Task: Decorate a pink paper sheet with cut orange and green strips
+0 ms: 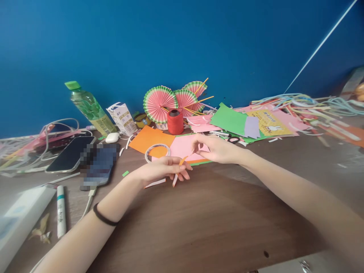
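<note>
My left hand (162,168) pinches a narrow orange paper strip (182,161) between thumb and fingers; a white band shows on its lower end. My right hand (209,147) is closed in a pinch just beyond the strip's upper end, on something thin and pale that I cannot make out. Under and behind the hands lie pink paper (182,145) and an orange sheet (150,138), with a roll of tape (146,154) standing out beside my left hand. Another white-faced strip (155,183) rests on the table below my left hand.
At the back are a red thread spool (175,123), pink-and-green paper fans (159,102), green paper (229,119) and scissors (233,139). To the left stand a bottle (91,108) and a carton (123,119), near two phones (71,153) and a marker (61,212).
</note>
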Available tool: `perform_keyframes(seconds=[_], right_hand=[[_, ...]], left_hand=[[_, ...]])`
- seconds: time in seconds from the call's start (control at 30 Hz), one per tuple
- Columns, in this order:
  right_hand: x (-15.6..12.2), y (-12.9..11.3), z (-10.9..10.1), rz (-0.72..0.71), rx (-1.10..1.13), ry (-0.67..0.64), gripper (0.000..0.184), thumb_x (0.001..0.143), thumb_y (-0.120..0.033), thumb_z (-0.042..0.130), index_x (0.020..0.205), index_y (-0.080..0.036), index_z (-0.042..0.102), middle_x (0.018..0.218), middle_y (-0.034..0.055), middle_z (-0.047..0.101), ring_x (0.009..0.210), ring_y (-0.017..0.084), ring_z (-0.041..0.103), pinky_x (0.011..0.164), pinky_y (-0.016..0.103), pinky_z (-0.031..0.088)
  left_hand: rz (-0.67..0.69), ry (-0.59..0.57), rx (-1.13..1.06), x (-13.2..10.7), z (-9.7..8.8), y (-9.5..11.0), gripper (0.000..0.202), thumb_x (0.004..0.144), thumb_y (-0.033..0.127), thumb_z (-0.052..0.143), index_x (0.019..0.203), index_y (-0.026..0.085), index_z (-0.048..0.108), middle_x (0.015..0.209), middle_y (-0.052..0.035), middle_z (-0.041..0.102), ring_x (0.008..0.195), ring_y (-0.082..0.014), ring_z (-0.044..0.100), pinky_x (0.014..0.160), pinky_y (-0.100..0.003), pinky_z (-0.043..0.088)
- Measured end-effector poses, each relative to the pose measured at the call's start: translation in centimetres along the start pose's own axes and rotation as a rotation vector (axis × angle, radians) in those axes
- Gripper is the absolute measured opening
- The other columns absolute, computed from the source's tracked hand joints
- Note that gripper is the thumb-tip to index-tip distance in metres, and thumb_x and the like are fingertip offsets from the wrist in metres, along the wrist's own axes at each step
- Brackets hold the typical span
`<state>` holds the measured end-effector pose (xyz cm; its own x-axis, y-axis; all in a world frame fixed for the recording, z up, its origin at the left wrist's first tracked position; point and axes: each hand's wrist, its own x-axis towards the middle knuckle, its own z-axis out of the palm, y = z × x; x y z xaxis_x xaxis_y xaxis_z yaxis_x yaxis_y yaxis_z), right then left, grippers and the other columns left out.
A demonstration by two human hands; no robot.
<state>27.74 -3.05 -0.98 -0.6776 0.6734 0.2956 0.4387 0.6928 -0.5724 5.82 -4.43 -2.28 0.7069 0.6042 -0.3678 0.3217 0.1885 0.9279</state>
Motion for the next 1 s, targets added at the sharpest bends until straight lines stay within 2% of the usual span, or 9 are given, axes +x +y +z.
perform_keyframes(seconds=[0.07, 0.17, 0.37, 0.47, 0.57, 0.7, 0.8, 0.9, 1.0], right_hand=[[0.0, 0.2, 0.2, -0.021, -0.007, 0.04, 0.018, 0.073, -0.005, 0.045, 0.081, -0.021, 0.047, 0.079, 0.0, 0.057, 0.072, 0.013, 0.052, 0.062, 0.025, 0.04], [0.0, 0.1, 0.5, -0.013, 0.021, 0.094, 0.019, 0.072, -0.006, 0.046, 0.083, -0.022, 0.047, 0.081, 0.0002, 0.057, 0.076, 0.014, 0.052, 0.066, 0.027, 0.041], [0.2, -0.1, 1.0, 0.041, 0.138, 0.16, 0.016, 0.071, -0.008, 0.047, 0.081, -0.019, 0.049, 0.086, 0.0018, 0.056, 0.081, 0.015, 0.05, 0.072, 0.03, 0.039], [0.3, -0.1, 1.1, 0.108, 0.216, 0.079, 0.003, 0.075, -0.019, 0.051, 0.077, -0.018, 0.052, 0.08, 0.0011, 0.056, 0.069, 0.013, 0.048, 0.06, 0.026, 0.037], [0.4, -0.1, 1.4, 0.157, 0.218, -0.044, 0.014, 0.074, -0.031, 0.057, 0.073, -0.017, 0.055, 0.074, 0.0007, 0.055, 0.066, 0.012, 0.046, 0.058, 0.026, 0.037], [0.4, 0.2, 1.8, 0.09, 0.115, -0.109, 0.011, 0.073, -0.026, 0.06, 0.068, -0.018, 0.056, 0.088, 0.0035, 0.052, 0.085, 0.016, 0.048, 0.076, 0.032, 0.041], [0.3, 0.4, 1.9, 0.041, 0.09, -0.099, 0.009, 0.073, -0.022, 0.06, 0.066, -0.019, 0.055, 0.105, 0.0048, 0.049, 0.105, 0.019, 0.043, 0.088, 0.036, 0.039], [0.3, 0.5, 1.9, 0.032, 0.114, -0.107, 0.012, 0.072, -0.022, 0.061, 0.063, -0.019, 0.054, 0.115, 0.0052, 0.047, 0.114, 0.022, 0.037, 0.088, 0.038, 0.041], [0.2, 0.6, 2.0, 0.054, 0.165, -0.139, 0.011, 0.071, -0.024, 0.061, 0.063, -0.019, 0.055, 0.117, 0.0057, 0.046, 0.114, 0.021, 0.037, 0.083, 0.035, 0.046]], left_hand=[[0.005, -0.037, -0.048, -0.2, 0.1, 0.2, 0.034, 0.082, 0.042, 0.048, 0.101, 0.017, 0.059, 0.09, -0.0077, 0.066, 0.08, -0.0144, 0.057, 0.062, -0.024, 0.037], [0.041, -0.024, -0.082, -0.2, 0.3, 0.3, 0.026, 0.083, 0.036, 0.048, 0.095, 0.017, 0.062, 0.084, -0.0059, 0.068, 0.078, -0.0133, 0.057, 0.064, -0.024, 0.036], [0.015, 0.115, -0.217, 1.1, 0.6, -1.0, 0.015, 0.076, 0.026, 0.058, 0.085, 0.013, 0.061, 0.079, -0.0061, 0.069, 0.077, -0.0139, 0.061, 0.073, -0.026, 0.042], [0.016, 0.154, -0.249, 1.8, 0.7, -2.0, 0.018, 0.074, 0.027, 0.06, 0.085, 0.012, 0.059, 0.084, -0.0081, 0.069, 0.079, -0.0155, 0.063, 0.075, -0.028, 0.045], [0.02, 0.122, -0.166, 1.9, 0.8, -2.1, 0.019, 0.077, 0.027, 0.057, 0.088, 0.012, 0.06, 0.086, -0.0091, 0.069, 0.082, -0.0162, 0.063, 0.074, -0.028, 0.045], [0.025, 0.077, -0.001, 1.5, 1.2, -1.4, 0.019, 0.078, 0.021, 0.052, 0.092, 0.012, 0.06, 0.082, -0.0071, 0.07, 0.077, -0.014, 0.062, 0.073, -0.027, 0.046], [0.025, 0.059, 0.094, 1.3, 1.4, -1.0, 0.021, 0.079, 0.022, 0.049, 0.094, 0.012, 0.06, 0.081, -0.0069, 0.069, 0.077, -0.0142, 0.061, 0.071, -0.027, 0.045], [0.042, 0.016, 0.146, 1.3, 1.5, -0.9, 0.023, 0.081, 0.025, 0.048, 0.095, 0.013, 0.06, 0.084, -0.0071, 0.069, 0.08, -0.0147, 0.061, 0.072, -0.026, 0.044], [0.057, -0.024, 0.17, 1.3, 1.5, -1.0, 0.022, 0.082, 0.025, 0.046, 0.095, 0.014, 0.059, 0.083, -0.0061, 0.069, 0.081, -0.0142, 0.061, 0.074, -0.026, 0.044]])
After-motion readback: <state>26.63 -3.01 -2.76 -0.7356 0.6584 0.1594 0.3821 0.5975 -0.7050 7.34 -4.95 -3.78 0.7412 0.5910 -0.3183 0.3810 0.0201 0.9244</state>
